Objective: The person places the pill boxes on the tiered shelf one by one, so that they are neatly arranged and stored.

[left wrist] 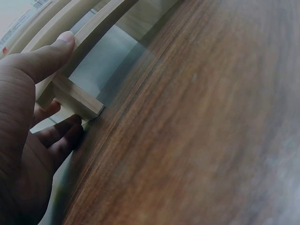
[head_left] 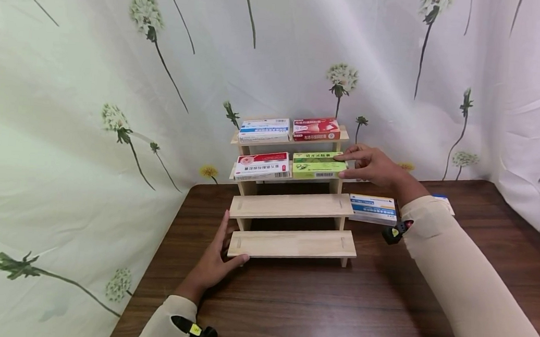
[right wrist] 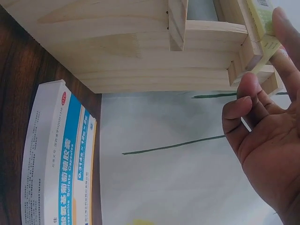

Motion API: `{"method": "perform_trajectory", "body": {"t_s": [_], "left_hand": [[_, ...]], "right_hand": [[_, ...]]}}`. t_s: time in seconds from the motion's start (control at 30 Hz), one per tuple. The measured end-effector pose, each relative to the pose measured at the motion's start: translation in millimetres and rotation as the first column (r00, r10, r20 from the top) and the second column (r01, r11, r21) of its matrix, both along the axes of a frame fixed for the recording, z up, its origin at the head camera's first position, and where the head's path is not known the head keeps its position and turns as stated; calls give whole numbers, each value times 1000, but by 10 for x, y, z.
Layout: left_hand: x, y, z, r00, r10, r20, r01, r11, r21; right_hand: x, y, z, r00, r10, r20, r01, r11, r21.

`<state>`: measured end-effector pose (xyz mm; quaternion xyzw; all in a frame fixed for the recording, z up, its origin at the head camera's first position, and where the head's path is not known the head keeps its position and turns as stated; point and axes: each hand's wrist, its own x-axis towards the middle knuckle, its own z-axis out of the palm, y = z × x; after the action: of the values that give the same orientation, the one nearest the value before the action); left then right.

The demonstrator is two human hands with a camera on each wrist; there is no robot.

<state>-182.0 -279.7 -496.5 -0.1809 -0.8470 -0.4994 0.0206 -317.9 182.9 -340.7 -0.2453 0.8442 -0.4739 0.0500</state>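
A stepped wooden display rack (head_left: 292, 243) stands on the table. My left hand (head_left: 212, 270) grips the left end of its lowest step, the thumb over the front edge and the other fingers beside the support (left wrist: 77, 96). On the second step from the top lies a green medicine box (head_left: 314, 167). The thumb and index finger of my right hand (head_left: 375, 166) pinch this box at its right end. A red and white medicine box (head_left: 263, 166) lies to its left. The top step carries a blue and white medicine box (head_left: 264, 130) and a red medicine box (head_left: 317, 129).
Right of the rack, another blue and white medicine box (head_left: 372, 209) lies on the dark wooden table (head_left: 298, 306). Part of a further box (head_left: 444, 201) shows behind my right wrist. A white curtain (head_left: 276, 80) with dandelion prints hangs close behind the rack.
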Motion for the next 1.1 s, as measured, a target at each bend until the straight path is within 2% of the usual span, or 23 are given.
{"method": "perform_trajectory", "body": {"t_s": [0.13, 0.3, 0.43, 0.67, 0.8, 0.97, 1.1], "left_hand": [[5, -3, 4, 1000, -3, 0, 3, 1000, 0], [10, -11, 10, 1000, -4, -3, 4, 1000, -1], [8, -15, 5, 1000, -6, -5, 6, 1000, -2], [-2, 7, 0, 1000, 8, 18, -8, 1000, -9], [-3, 17, 8, 1000, 9, 18, -8, 1000, -6], [3, 11, 10, 1000, 2, 10, -2, 1000, 6], [7, 3, 5, 1000, 5, 15, -6, 1000, 6]], "right_hand": [[15, -11, 6, 1000, -3, 22, 3, 1000, -10], [21, -13, 4, 1000, 5, 8, -5, 1000, -14], [29, 1, -31, 999, 7, -34, -9, 999, -33], [49, 100, -157, 991, -77, -113, 63, 990, -125], [42, 173, -215, 986, -86, -145, 63, 986, -153], [82, 229, -257, 985, -116, -126, 94, 981, -172], [116, 282, -287, 983, -151, -104, 135, 980, -147]]}}
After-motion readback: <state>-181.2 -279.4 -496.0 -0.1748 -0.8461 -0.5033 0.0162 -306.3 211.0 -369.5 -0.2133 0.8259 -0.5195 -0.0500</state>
